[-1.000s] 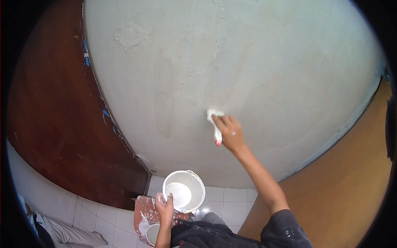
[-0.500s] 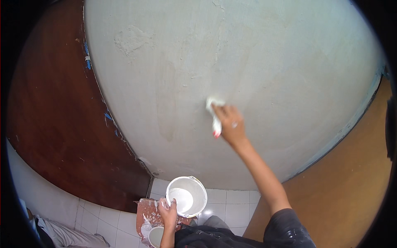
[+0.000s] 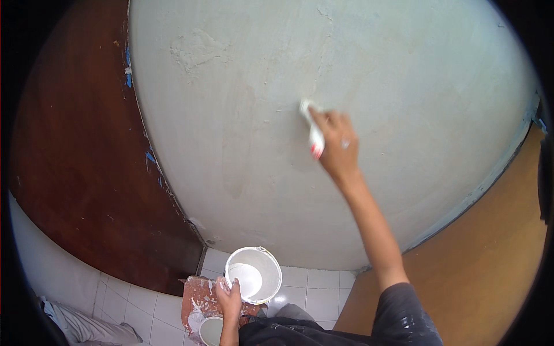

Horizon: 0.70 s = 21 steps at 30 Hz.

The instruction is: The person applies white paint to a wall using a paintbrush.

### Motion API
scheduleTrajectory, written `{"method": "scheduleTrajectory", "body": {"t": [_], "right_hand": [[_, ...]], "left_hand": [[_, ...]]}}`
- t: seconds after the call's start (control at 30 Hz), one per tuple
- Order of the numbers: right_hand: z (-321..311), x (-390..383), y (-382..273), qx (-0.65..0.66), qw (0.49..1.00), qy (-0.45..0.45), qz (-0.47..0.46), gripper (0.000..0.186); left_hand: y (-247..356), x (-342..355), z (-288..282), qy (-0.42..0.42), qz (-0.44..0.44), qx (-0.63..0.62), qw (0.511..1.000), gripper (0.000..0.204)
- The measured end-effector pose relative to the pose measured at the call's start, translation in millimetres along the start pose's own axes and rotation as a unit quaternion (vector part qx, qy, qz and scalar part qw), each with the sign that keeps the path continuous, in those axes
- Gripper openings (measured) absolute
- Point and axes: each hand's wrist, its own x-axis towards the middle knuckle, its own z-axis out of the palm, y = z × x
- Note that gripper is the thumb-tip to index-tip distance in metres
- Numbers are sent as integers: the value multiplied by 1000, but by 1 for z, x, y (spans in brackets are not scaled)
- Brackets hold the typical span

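Observation:
Against the pale wall (image 3: 259,173), my right hand (image 3: 341,144) is closed round a paintbrush (image 3: 316,138) with a white handle and a red mark at its lower end. The brush head points up and touches or nearly touches the wall; its bristles are largely hidden and blurred. A pale spot shows on the back of that hand. Low in front of me, my left hand (image 3: 229,299) grips the near left rim of a white bucket (image 3: 270,274), thumb over the edge. White paint (image 3: 245,281) lies in the bottom of this bucket.
A paint-splashed reddish-brown stool or board (image 3: 193,291) bears a smaller white container (image 3: 211,330). To the left stands a dark brown door panel (image 3: 86,161); a tan panel (image 3: 461,259) is at right. Another person's trouser leg (image 3: 86,326) shows lower left, above white floor tiles (image 3: 323,294).
My right hand has moved the paintbrush up the wall and a little to the right. My left hand keeps its hold on the bucket. The whole view has shifted slightly.

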Motion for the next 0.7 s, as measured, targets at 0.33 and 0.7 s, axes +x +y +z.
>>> {"method": "scheduleTrajectory", "body": {"t": [0.33, 0.7], "right_hand": [[11, -10, 5, 65, 997, -35, -10, 52], [62, -85, -31, 38, 993, -108, -40, 57]], "left_hand": [[16, -2, 6, 7, 104, 57, 993, 18], [33, -1, 6, 8, 118, 110, 987, 14]]}}
